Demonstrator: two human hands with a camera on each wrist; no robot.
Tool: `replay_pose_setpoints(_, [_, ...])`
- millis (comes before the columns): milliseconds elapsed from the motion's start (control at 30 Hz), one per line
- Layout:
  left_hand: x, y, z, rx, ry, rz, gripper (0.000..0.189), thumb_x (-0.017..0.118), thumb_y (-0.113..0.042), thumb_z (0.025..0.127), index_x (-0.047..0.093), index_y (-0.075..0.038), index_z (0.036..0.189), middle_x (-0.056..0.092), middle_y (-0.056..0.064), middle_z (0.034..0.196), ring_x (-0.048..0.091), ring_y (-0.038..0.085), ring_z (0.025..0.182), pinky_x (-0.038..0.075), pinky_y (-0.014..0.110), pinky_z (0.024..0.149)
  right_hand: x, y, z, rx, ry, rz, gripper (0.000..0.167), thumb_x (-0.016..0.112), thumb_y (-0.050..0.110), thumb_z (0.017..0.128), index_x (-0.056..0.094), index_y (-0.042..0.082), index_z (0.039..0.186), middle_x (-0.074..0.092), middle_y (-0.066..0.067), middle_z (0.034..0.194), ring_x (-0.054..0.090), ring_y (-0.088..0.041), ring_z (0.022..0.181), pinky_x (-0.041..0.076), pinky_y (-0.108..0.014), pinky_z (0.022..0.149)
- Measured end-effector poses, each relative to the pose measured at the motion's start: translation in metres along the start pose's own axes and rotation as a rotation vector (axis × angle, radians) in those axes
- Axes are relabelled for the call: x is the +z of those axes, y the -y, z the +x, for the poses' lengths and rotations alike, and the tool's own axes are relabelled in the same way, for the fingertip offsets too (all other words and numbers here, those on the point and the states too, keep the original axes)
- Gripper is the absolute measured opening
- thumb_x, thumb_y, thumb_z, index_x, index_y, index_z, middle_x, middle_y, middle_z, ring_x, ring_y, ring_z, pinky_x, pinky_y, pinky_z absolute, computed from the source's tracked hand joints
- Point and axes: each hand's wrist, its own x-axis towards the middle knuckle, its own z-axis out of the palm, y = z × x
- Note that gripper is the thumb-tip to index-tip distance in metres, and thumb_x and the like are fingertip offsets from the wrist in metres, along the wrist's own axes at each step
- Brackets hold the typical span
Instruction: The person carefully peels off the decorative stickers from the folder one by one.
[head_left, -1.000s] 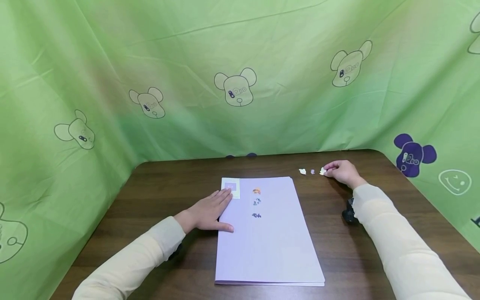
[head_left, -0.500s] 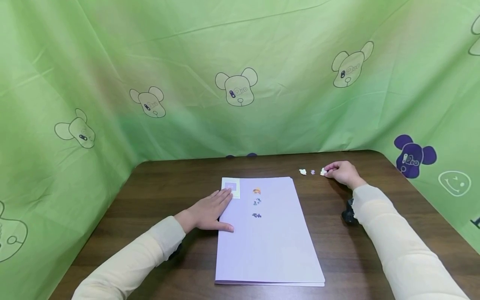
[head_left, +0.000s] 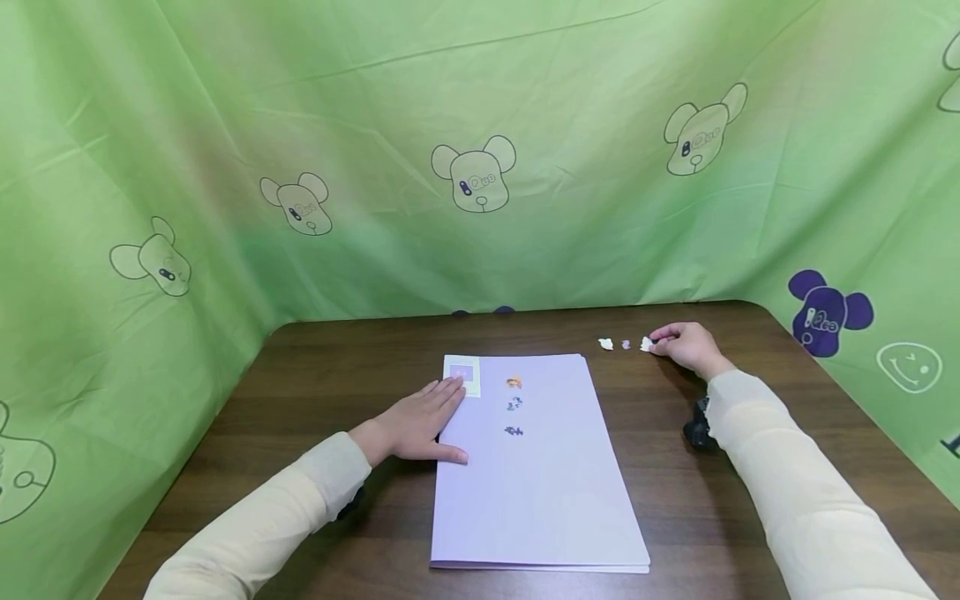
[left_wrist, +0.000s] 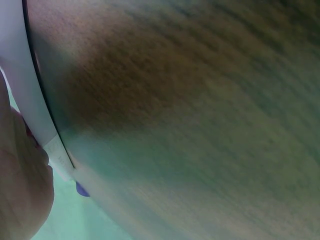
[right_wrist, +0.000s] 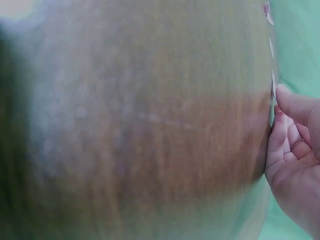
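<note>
My left hand [head_left: 423, 425] lies with straight fingers on the left edge of a large white folded paper sheet [head_left: 547, 500]. Its fingertips overlap a pale card with a purple square [head_left: 462, 372] at the sheet's top left corner. Three small pictures run down the sheet: an orange one [head_left: 513, 382], a blue one [head_left: 514, 403] and a dark one [head_left: 513, 431]. At the far right, my right hand [head_left: 686, 346] pinches a small white paper cutout [head_left: 647, 343] at the table surface. In the right wrist view, the thumb [right_wrist: 286, 100] meets that cutout's edge.
Left of the right hand, a white cutout [head_left: 606, 343] and a smaller purple one [head_left: 626, 344] lie in a row on the dark wooden table [head_left: 345, 350]. A green printed curtain [head_left: 480, 258] hangs behind the table and along both sides.
The right hand has shifted very slightly at the white cutout. The left hand and the sheet stay in place.
</note>
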Motion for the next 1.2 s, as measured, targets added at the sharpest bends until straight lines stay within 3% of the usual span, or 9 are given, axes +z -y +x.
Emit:
replay_pose_setpoints(333, [-0.003, -0.002, -0.002, 0.004, -0.004, -0.002, 0.111, 0.034, -0.083, 0.083, 0.013, -0.002, 0.155, 0.005, 0.012, 0.162, 0.002, 0.022, 0.148, 0.007, 0.035, 0.117, -0.003, -0.001, -0.005, -0.007, -0.026, 0.097, 0.030, 0.067, 0.009, 0.089, 0.063, -0.012, 0.110, 0.068, -0.002, 0.082, 0.053, -0.010, 0.075, 0.041, -0.023, 0.066])
replay_pose_setpoints(533, [-0.003, -0.001, -0.002, 0.013, -0.002, -0.008, 0.110, 0.034, -0.083, 0.083, 0.013, -0.002, 0.155, 0.005, 0.012, 0.162, 0.002, 0.022, 0.148, 0.008, 0.036, 0.117, -0.002, 0.002, -0.006, -0.013, 0.014, 0.118, 0.034, 0.067, 0.009, 0.091, 0.060, -0.014, 0.116, 0.070, -0.010, 0.092, 0.055, -0.007, 0.075, 0.046, -0.020, 0.064])
replay_pose_setpoints(967, [-0.002, -0.002, -0.001, -0.005, 0.025, -0.019, 0.111, 0.032, -0.085, 0.081, 0.010, -0.005, 0.156, 0.002, 0.010, 0.162, -0.002, 0.020, 0.147, 0.005, 0.035, 0.117, 0.018, 0.030, -0.020, -0.054, 0.089, 0.226, 0.035, 0.069, 0.007, 0.090, 0.059, -0.014, 0.115, 0.065, -0.003, 0.087, 0.057, -0.006, 0.074, 0.051, -0.023, 0.063])
replay_pose_setpoints(1200, [0.000, 0.000, 0.000, -0.002, 0.017, -0.011, 0.111, 0.031, -0.085, 0.082, 0.009, -0.005, 0.156, 0.001, 0.010, 0.162, -0.003, 0.019, 0.147, 0.004, 0.034, 0.117, 0.033, 0.054, -0.031, -0.107, 0.141, 0.250, 0.037, 0.071, 0.007, 0.088, 0.060, -0.014, 0.116, 0.065, -0.010, 0.092, 0.056, -0.007, 0.077, 0.050, -0.024, 0.066])
